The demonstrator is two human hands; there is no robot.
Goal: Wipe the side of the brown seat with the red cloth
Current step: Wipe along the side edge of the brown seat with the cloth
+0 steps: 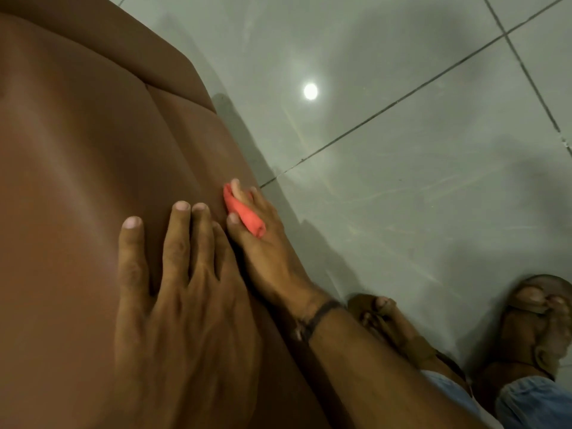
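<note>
The brown seat (pixel 86 156) fills the left half of the head view, its smooth padded top facing me and its side dropping toward the floor on the right. My left hand (pixel 182 298) lies flat on the seat top with the fingers spread. My right hand (pixel 266 252) reaches down along the seat's side and grips the red cloth (pixel 246 213), which is bunched between its fingers and pressed against the side. A dark band circles the right wrist. Most of the cloth is hidden under the fingers.
Grey glossy floor tiles (pixel 402 196) with dark grout lines spread to the right, with a bright lamp reflection (pixel 310 91). My two feet in brown sandals (pixel 399 329) (pixel 538 320) stand on the floor at the lower right, beside the seat.
</note>
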